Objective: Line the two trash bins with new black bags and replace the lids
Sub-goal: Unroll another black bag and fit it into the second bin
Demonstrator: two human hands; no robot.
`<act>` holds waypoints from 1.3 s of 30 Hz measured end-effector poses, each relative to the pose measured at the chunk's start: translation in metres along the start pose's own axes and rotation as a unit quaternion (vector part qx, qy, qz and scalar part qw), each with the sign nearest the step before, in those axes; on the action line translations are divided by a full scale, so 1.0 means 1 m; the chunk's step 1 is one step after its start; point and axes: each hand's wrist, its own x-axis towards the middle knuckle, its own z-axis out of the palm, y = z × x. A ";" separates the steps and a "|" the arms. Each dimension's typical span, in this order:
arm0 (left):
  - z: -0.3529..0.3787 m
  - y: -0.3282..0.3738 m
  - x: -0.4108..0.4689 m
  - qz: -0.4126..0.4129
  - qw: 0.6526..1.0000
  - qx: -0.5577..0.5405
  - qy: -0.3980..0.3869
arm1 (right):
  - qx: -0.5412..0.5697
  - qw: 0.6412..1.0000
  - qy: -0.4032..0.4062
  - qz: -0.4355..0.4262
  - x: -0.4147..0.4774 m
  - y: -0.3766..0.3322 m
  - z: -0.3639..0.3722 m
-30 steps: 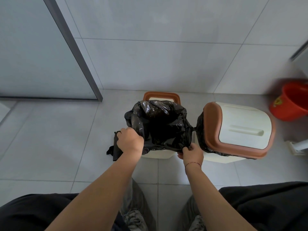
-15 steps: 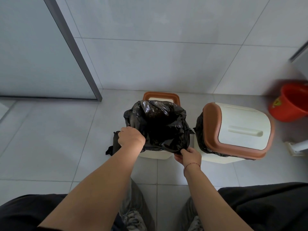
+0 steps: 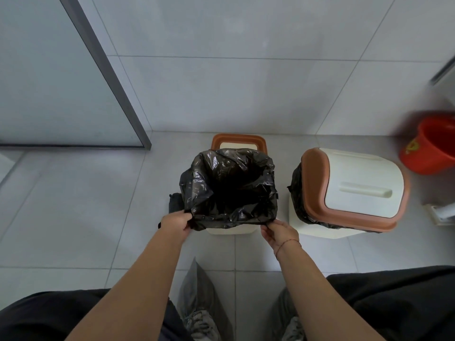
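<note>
A cream bin [image 3: 230,229] stands on the floor in front of me with a black bag [image 3: 229,188] spread open over its rim. My left hand [image 3: 176,221] pinches the bag's near left corner and my right hand [image 3: 278,231] pinches its near right corner. This bin's brown and cream lid [image 3: 238,142] lies on the floor behind it. To the right stands a second cream bin [image 3: 320,228], lined with a black bag [image 3: 298,200], its brown and cream lid [image 3: 357,188] on top.
A dark bundle [image 3: 174,201] lies on the floor left of the open bin. A red bucket [image 3: 433,146] sits at the far right by the wall. A glass door with a grey frame [image 3: 115,89] is at the left. My knees and shoes fill the bottom edge.
Both hands have slid down to the near edge of the bin, pulling the bag's front rim lower over it. The bag's mouth is wider open.
</note>
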 end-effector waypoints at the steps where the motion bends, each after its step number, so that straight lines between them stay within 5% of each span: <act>1: -0.001 -0.005 -0.003 -0.027 0.997 -0.071 -0.030 | -0.002 1.000 0.004 0.006 0.002 0.000 -0.001; 4: -0.004 -0.018 0.003 -0.095 0.983 -0.153 -0.028 | -0.004 0.999 0.013 0.039 0.013 0.003 -0.007; 9: -0.006 -0.023 0.019 -0.139 0.984 -0.106 0.026 | -0.092 0.993 0.014 0.079 0.032 0.008 -0.014; 12: -0.001 0.007 0.032 -0.052 0.993 -0.087 0.067 | -0.228 0.972 0.049 0.028 0.041 -0.015 -0.010; 14: 0.004 0.032 0.035 0.089 0.991 0.004 0.096 | -0.373 0.917 0.103 -0.098 0.037 -0.038 0.004; 17: 0.022 0.057 0.028 0.276 0.940 0.198 0.026 | -0.346 0.906 0.053 -0.237 0.021 -0.059 0.036; 20: 0.038 0.063 0.034 0.311 0.887 0.340 0.013 | -0.406 0.881 -0.020 -0.244 0.021 -0.064 0.058; 22: 0.037 0.059 0.038 0.287 0.880 0.377 0.031 | -0.422 0.877 -0.001 -0.231 0.026 -0.060 0.057; 28: 0.007 0.056 0.049 0.028 0.966 0.233 -0.111 | -0.419 0.902 -0.005 -0.109 0.045 -0.057 0.042; 32: 0.015 0.086 0.061 0.192 0.938 0.289 0.021 | -0.429 0.875 0.055 -0.220 0.054 -0.078 0.067; 37: 0.051 0.099 0.064 0.249 0.877 0.410 -0.045 | -0.535 0.805 0.017 -0.255 0.072 -0.085 0.082; 39: 0.052 0.098 0.069 0.208 0.913 0.345 -0.068 | -0.541 0.801 0.008 -0.256 0.078 -0.087 0.077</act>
